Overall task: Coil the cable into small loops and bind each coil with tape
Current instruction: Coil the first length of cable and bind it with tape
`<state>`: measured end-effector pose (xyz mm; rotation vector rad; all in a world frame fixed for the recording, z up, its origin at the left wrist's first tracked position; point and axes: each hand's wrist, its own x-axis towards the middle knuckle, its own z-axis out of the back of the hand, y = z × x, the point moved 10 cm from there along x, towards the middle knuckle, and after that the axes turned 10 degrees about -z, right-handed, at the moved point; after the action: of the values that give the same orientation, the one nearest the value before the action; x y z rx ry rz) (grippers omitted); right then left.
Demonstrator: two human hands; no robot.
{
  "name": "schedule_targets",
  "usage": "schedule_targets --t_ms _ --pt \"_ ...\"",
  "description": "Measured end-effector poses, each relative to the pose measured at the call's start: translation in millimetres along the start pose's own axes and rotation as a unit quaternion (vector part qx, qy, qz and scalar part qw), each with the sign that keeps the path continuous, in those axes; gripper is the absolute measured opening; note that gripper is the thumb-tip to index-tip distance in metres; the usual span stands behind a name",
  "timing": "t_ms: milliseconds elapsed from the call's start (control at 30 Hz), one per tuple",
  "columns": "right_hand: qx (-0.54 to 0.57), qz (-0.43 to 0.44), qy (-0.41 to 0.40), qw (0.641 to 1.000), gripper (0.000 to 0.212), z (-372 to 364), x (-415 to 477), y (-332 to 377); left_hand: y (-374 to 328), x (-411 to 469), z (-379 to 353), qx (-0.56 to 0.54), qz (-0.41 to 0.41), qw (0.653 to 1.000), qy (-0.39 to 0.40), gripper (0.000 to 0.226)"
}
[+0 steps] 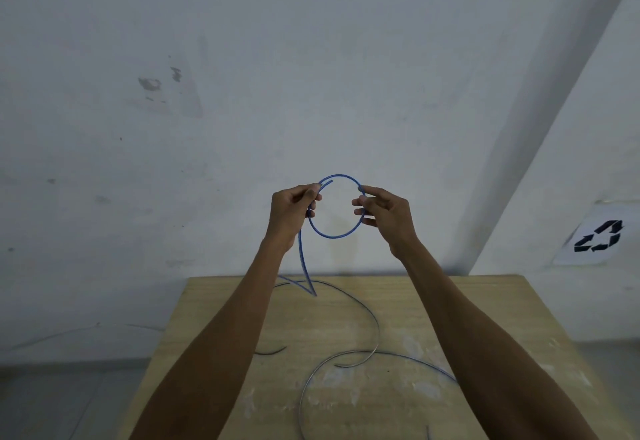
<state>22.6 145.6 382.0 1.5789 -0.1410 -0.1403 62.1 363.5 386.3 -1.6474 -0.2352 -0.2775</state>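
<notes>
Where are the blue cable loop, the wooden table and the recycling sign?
blue cable loop [334, 235], head view, bottom of the loop.
wooden table [485, 318], head view, bare top.
recycling sign [597, 235], head view, black arrows.

A pale wooden table with whitish smears fills the lower middle. Behind it rises a scuffed, grey-white wall with dark marks up and left of the table. Right of the table, a paper sign shows 1 black recycling symbol. Left of the table, possibly grey floor.
</notes>
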Motion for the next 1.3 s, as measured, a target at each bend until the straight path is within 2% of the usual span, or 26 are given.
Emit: schedule_targets --t_ms 167,333,733,1100,1300 --pt "-0.047 0.017 0.024 0.998 0.025 -9 -5 10 -14 -2 -3 0.007 -0.018 0.999 0.038 0.026" --pt "-0.074 0.017 0.049 0.996 0.025 -14 -8 16 -24 -3 7 0.015 -0.038 0.999 0.033 0.022" --pt "-0.057 0.023 0.063 0.996 0.028 -19 -14 26 -32 -6 9 0.009 -0.037 0.992 0.117 0.024" --pt "-0.066 0.059 0.074 0.993 0.022 -36 -20 41 -37 -7 2 0.048 -0.053 0.987 0.146 0.024" --pt "-0.049 0.052 0.067 0.995 0.018 -34 -16 42 -40 -9 -2 0.046 -0.049 0.985 0.161 0.024"
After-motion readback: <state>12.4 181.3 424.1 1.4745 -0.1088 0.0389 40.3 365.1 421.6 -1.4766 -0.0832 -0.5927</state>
